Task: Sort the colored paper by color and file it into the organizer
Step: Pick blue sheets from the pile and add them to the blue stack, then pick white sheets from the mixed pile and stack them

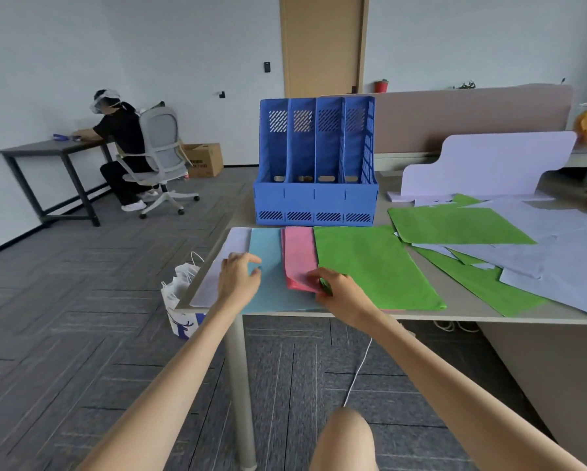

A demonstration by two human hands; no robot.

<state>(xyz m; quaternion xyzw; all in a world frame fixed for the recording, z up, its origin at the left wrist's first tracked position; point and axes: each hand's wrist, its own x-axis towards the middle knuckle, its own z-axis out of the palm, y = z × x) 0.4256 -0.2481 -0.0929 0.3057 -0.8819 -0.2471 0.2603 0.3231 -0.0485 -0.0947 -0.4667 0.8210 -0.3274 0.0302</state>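
Paper is being spread over the worktop: pale sheets and green sheets toward the right edge, then green, pink, light blue and lilac piles along the near edge. Behind them, the blue organizer is being kept upright. The pink pile's near corner is being pinched by the right hand. The left hand, loosely curled and holding nothing, is being rested over the blue and lilac sheets.
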